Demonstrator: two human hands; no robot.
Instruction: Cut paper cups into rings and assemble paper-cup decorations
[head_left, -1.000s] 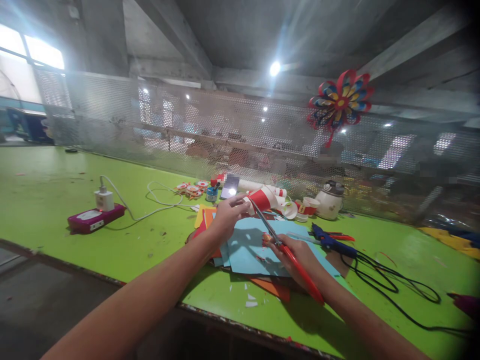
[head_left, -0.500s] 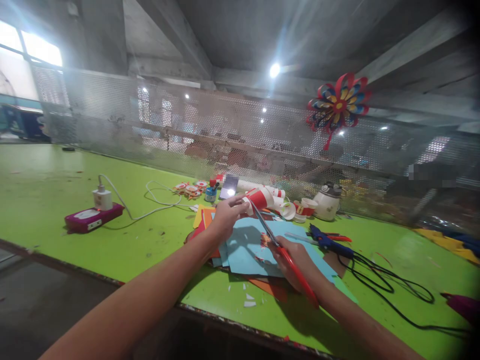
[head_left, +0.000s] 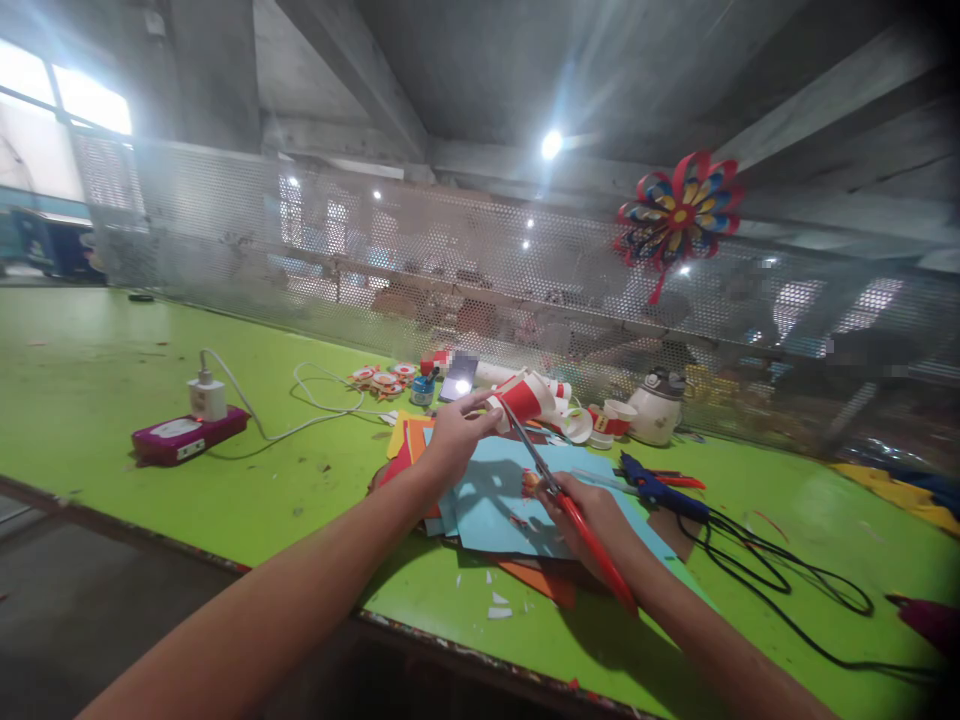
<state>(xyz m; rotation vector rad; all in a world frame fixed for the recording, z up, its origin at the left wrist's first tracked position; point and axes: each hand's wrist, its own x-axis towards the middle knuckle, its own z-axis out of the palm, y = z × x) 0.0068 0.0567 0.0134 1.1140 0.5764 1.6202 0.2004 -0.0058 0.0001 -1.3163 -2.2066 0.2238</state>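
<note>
- At the bottom middle, near the front edge of a long, shiny green table (head_left: 285,500), a few tiny white paper scraps (head_left: 499,612).
- Gripping long metal scissors with red handles (head_left: 594,548) in the bare right hand (head_left: 589,515), just right of the middle; curled tight around the handles, with blades pointing up and left.
- Pinching a red and white paper cup (head_left: 529,397) in the bare left hand (head_left: 454,437), at the middle of the frame; cup tipped on its side, up above the papers. Blades right at the cup's left end; cannot tell how far apart.
- Below both hands, a messy pile of light blue paper sheets (head_left: 502,520), with an orange paper sheet (head_left: 544,582) poking out at the bottom.
- On the right, a dark blue glue gun (head_left: 660,490) with a loopy black cord.
- On the left, a purple power box (head_left: 161,442) with a white plug (head_left: 207,400) on top.
- Past the left hand, flat red and white paper shapes (head_left: 386,383), a little blue bottle (head_left: 422,391) and a dark flat phone (head_left: 459,378).
- Right of the cup, farther back, a round white jug with a dark lid (head_left: 655,413).
- Behind the table, a grey fence full of tiny holes (head_left: 210,250).
- At the upper right, a big red, blue and yellow flower (head_left: 681,216).
</note>
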